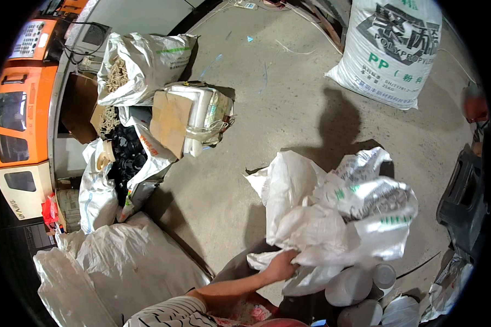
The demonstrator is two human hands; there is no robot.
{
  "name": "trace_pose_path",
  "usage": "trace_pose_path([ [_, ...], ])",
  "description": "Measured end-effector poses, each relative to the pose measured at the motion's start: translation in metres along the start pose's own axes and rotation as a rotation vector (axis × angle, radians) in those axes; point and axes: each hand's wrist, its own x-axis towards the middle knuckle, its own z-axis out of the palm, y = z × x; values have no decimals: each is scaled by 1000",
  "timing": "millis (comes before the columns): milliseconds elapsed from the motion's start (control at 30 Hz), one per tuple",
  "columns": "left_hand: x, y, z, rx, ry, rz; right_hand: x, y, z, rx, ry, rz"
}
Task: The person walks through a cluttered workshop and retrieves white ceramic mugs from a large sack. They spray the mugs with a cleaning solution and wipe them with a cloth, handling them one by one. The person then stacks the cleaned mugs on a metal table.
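My left hand comes in from the lower left with a striped sleeve behind it. Its fingers are closed on the edge of a crumpled white woven sack. Loose and bunched up, the sack material spreads to the right, where a part with grey and green print shows; I cannot tell whether this is one sack or several. My right hand does not show. Just below the sack stand several white cylindrical things, whose kind I cannot make out.
A full white sack stands at the far right. On the left are open sacks with tan pieces and black pieces, a tied cardboard bundle, a large white sack and an orange machine. Dark plastic lies right.
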Motion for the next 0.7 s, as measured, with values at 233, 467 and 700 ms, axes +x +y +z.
trace_pose_path([
  [233, 9, -36, 8, -11, -5, 118, 43, -26, 50, 18, -19, -8],
  [467, 19, -19, -6, -67, -22, 164, 66, -39, 66, 43, -44, -41],
  [700, 17, -12, -16, -59, -145, 43, 71, -45, 75, 60, -85, -58],
])
